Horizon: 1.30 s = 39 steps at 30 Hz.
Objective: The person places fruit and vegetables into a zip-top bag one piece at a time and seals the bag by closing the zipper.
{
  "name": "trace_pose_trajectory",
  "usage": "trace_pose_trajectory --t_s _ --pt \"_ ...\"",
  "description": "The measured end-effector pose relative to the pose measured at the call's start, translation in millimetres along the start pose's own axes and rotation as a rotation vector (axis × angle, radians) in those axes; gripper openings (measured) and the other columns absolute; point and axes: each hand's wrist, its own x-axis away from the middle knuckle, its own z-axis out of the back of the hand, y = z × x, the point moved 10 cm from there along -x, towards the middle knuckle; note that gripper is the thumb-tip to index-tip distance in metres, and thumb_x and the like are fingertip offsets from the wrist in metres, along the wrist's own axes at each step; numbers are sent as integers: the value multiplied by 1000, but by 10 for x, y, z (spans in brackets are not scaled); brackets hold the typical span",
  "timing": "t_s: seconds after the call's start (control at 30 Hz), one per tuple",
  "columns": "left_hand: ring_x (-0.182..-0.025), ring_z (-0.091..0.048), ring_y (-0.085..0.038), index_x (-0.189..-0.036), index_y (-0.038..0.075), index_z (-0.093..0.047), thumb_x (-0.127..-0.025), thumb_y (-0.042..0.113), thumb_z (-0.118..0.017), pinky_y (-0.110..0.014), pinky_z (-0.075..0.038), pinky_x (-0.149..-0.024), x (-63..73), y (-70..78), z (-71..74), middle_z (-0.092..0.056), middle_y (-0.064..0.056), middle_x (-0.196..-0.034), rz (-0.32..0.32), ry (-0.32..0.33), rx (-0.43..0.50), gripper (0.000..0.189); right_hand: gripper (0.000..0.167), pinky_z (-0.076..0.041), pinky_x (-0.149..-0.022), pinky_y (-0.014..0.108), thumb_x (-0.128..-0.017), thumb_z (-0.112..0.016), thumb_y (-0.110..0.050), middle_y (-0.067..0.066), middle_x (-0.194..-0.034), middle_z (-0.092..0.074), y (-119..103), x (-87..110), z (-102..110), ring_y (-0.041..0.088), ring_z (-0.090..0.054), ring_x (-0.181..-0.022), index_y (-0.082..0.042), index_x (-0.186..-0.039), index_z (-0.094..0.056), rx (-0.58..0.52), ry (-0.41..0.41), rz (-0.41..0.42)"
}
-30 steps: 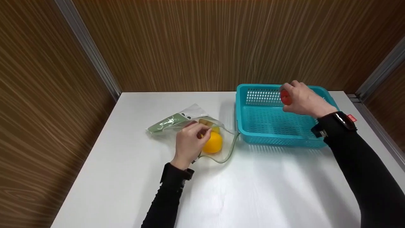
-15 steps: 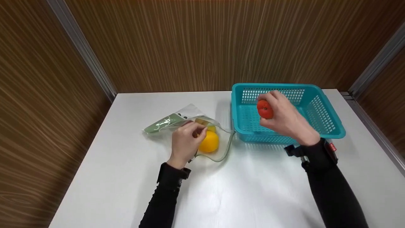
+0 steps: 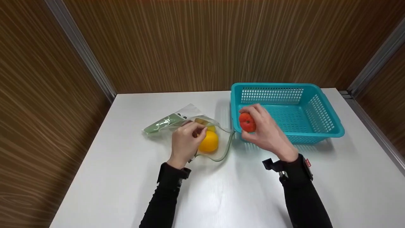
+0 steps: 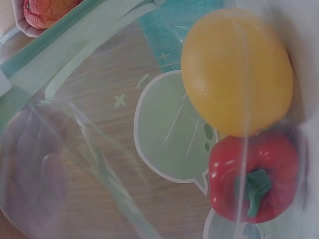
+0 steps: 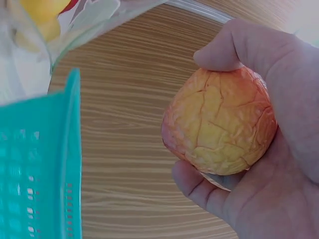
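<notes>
My left hand (image 3: 186,141) pinches the upper edge of a clear zip bag (image 3: 171,122) with green print, which lies on its side with its mouth toward the right. Through the plastic, the left wrist view shows a smooth yellow-orange fruit (image 4: 237,74) against a red bell pepper (image 4: 254,174) with a green stem. Another yellow piece (image 3: 211,128) sits behind the fruit, partly covered. My right hand (image 3: 267,133) grips a wrinkled, red-and-yellow, apple-like fruit (image 5: 219,119) between thumb and fingers. It is held up over the basket's near left corner, right of the bag's mouth.
A turquoise plastic basket (image 3: 272,85) with slotted walls stands at the back right, close beside the bag's mouth. The white table (image 3: 110,177) ends at a wood-patterned panel (image 3: 177,44) behind, with more panels at both sides.
My right hand has carried the red-and-yellow fruit leftward and nearer, from over the basket's far side to its near left corner. The left hand keeps its hold on the bag's edge.
</notes>
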Motion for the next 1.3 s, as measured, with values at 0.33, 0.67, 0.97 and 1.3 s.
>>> trace_pose_trajectory --t_s 0.33,0.67,0.97,1.3 --pt "-65 -67 -13 -90 10 -80 -92 15 -78 -22 -53 -60 -2 2 22 -74 -3 -76 10 -6 1 6 50 -60 -90 42 -83 -79 -8 9 -125 -61 -296 71 -278 27 -57 -116 -13 -130 -61 8 -27 112" --pt "-66 -67 -15 -91 9 -80 -93 14 -76 -23 -55 -62 -16 -4 23 -75 -3 -78 10 -12 -1 7 55 -64 -87 37 -81 -84 -16 7 -125 -62 -441 150 -628 24 -61 -113 -16 -131 -62 56 -224 145" --pt "-66 -70 -18 -92 7 -80 -94 13 -76 -24 -57 -62 -24 1 33 -76 -5 -79 7 -10 13 7 57 -61 -80 31 -83 -82 -22 9 -119 -65 -417 166 -1009 21 -64 -100 -10 -134 -59 68 -343 189" --pt "-66 -69 -16 -91 8 -80 -93 13 -77 -25 -56 -62 -12 34 26 -76 -4 -78 -10 -3 0 6 57 -63 -86 36 -89 -78 -31 11 -117 -67 -244 118 -1291 23 -68 -97 -10 -133 -50 66 -365 130"
